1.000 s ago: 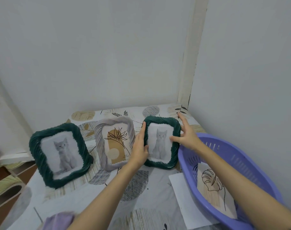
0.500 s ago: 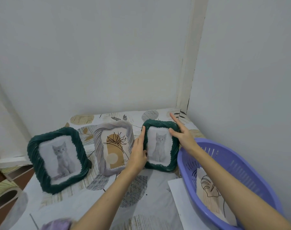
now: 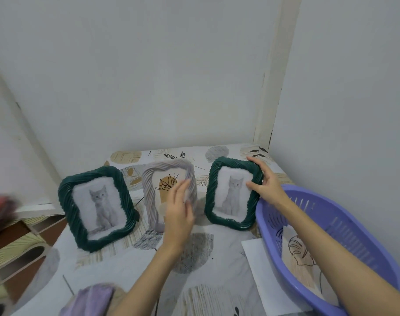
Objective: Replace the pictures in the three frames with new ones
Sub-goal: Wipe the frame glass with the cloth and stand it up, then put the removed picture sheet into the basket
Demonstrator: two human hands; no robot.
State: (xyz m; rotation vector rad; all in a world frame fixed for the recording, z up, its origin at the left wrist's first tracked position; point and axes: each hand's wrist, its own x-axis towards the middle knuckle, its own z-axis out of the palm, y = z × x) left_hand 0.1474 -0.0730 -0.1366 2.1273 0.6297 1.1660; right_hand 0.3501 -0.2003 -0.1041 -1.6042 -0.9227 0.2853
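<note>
Status: three frames stand upright in a row on the bench. I judge which pictures are new from the basket's contents only. The left frame point(image 3: 96, 207) and the right frame point(image 3: 234, 193) each show a grey cat. The middle frame point(image 3: 169, 192) shows a line-drawn plant on tan shapes. That matches the style of the sheet in the basket, so I judge the middle frame possibly done and the two cat frames outstanding. I cannot confirm this.

My right hand point(image 3: 266, 187) grips the top right corner of the right frame, thumb on the picture face, fingers curled over the rim. My left hand point(image 3: 179, 212) is apart from it, fingers straight, in front of the middle frame, holding nothing; whether it touches I cannot tell.

Containers: the purple basket point(image 3: 363, 226) lies under my right forearm, just beside the right frame. It holds one leaf print point(image 3: 299, 254). A white sheet point(image 3: 260, 277) lies partly under its near rim.
</note>
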